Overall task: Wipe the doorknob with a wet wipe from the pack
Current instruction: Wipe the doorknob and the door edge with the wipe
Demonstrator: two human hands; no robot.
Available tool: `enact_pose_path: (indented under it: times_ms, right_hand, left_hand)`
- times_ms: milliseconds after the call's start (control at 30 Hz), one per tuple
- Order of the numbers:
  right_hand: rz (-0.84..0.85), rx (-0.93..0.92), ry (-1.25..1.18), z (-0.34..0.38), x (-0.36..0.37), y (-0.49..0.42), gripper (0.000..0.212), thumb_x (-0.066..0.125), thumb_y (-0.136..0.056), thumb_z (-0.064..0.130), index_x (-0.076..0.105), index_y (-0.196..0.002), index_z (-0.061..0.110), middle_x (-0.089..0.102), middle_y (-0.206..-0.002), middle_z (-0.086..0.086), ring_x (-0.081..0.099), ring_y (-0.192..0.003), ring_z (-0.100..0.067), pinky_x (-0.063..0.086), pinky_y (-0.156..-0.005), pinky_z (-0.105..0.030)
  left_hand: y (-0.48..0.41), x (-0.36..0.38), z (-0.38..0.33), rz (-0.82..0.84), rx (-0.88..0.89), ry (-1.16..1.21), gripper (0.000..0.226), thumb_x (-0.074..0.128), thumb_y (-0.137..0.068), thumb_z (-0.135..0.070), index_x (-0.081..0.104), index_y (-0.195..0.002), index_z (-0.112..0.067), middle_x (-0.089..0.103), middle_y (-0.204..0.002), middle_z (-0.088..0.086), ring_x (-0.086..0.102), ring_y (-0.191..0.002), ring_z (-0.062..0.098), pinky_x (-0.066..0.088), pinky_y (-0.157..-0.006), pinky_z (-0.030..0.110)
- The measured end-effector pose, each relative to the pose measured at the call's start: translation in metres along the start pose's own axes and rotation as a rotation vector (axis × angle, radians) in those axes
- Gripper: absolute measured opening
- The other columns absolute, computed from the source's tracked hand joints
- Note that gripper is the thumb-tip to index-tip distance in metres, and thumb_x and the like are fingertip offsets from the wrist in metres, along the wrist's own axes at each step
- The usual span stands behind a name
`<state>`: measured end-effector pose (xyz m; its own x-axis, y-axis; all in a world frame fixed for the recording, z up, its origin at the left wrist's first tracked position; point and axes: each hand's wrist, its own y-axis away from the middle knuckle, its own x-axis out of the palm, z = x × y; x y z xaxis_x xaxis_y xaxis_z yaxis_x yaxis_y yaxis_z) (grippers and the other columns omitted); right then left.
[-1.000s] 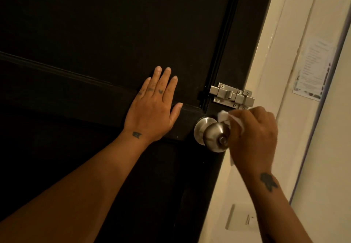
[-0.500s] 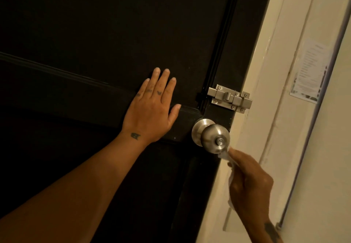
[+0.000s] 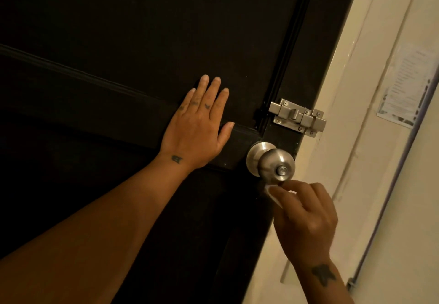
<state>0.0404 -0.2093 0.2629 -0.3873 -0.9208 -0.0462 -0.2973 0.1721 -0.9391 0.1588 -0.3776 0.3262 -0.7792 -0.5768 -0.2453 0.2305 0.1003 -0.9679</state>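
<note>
A round brushed-steel doorknob [image 3: 273, 165] sticks out of a dark door [image 3: 142, 42] near its right edge. My right hand [image 3: 306, 220] is just below the knob, its fingers pinched on a white wet wipe [image 3: 270, 191] that touches the knob's underside. Most of the wipe is hidden inside the hand. My left hand [image 3: 198, 128] lies flat on the door to the left of the knob, fingers spread, holding nothing. The pack of wipes is not in view.
A steel slide bolt [image 3: 297, 117] is screwed to the door above the knob. Right of the door's edge runs a cream door frame [image 3: 351, 113]. A printed paper notice [image 3: 403, 90] hangs on the wall beyond it.
My right hand with the wipe went from the knob's upper right side down to below it, then shifted up-left under the knob. My left hand stayed flat on the door.
</note>
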Motion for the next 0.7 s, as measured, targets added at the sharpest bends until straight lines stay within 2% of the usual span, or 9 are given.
enact_pose_path:
  times_ms: [100, 233, 333, 467, 567, 700]
  right_hand:
    - [-0.047, -0.082, 0.088, 0.009, 0.004, -0.014, 0.006, 0.067, -0.075, 0.008, 0.068, -0.068, 0.009, 0.064, -0.060, -0.011, 0.047, -0.051, -0.023, 0.024, -0.055, -0.025]
    - [-0.074, -0.116, 0.088, 0.018, 0.010, -0.038, 0.012, 0.074, -0.073, 0.015, 0.066, -0.065, 0.009, 0.064, -0.061, -0.011, 0.050, -0.052, -0.026, 0.031, -0.052, -0.027]
    - [-0.126, -0.044, 0.050, 0.014, 0.009, -0.059, 0.019, 0.073, -0.074, 0.016, 0.063, -0.061, 0.007, 0.063, -0.061, -0.013, 0.050, -0.054, -0.026, 0.029, -0.053, -0.030]
    - [-0.192, 0.156, -0.086, 0.003, 0.002, -0.077, 0.011, 0.074, -0.072, 0.011, 0.066, -0.071, 0.005, 0.063, -0.069, -0.017, 0.052, -0.064, -0.031, 0.033, -0.057, -0.031]
    - [-0.086, 0.143, -0.124, 0.010, 0.004, -0.072, 0.011, 0.071, -0.072, 0.015, 0.064, -0.074, 0.007, 0.063, -0.074, -0.015, 0.048, -0.070, -0.025, 0.031, -0.061, -0.029]
    - [0.089, -0.032, 0.017, 0.017, 0.008, -0.049, 0.015, 0.063, -0.077, 0.023, 0.066, -0.075, 0.009, 0.060, -0.073, -0.015, 0.047, -0.065, -0.027, 0.027, -0.060, -0.028]
  left_hand:
    - [0.000, 0.000, 0.000, 0.003, -0.004, 0.008, 0.062, 0.032, -0.091, -0.040, 0.025, -0.140, -0.004, 0.026, -0.150, 0.020, 0.018, -0.140, 0.033, 0.011, -0.111, 0.038]
    - [0.000, 0.000, 0.000, -0.002, -0.006, 0.009, 0.063, 0.033, -0.090, -0.040, 0.024, -0.140, -0.004, 0.027, -0.150, 0.021, 0.019, -0.140, 0.033, 0.011, -0.111, 0.038]
    - [0.000, 0.000, 0.000, -0.004, -0.008, 0.016, 0.063, 0.033, -0.090, -0.040, 0.025, -0.140, -0.004, 0.027, -0.149, 0.020, 0.019, -0.140, 0.033, 0.011, -0.111, 0.038]
    - [0.000, 0.001, 0.001, -0.015, -0.008, 0.005, 0.063, 0.033, -0.090, -0.041, 0.025, -0.141, -0.004, 0.027, -0.150, 0.020, 0.020, -0.140, 0.032, 0.011, -0.110, 0.037]
    - [0.001, 0.002, 0.001, -0.010, -0.010, 0.011, 0.064, 0.033, -0.090, -0.041, 0.023, -0.141, -0.004, 0.026, -0.150, 0.020, 0.019, -0.140, 0.032, 0.010, -0.110, 0.037]
    - [0.000, 0.002, 0.000, -0.002, -0.010, 0.022, 0.064, 0.032, -0.090, -0.041, 0.022, -0.141, -0.004, 0.026, -0.150, 0.020, 0.018, -0.140, 0.032, 0.010, -0.110, 0.037]
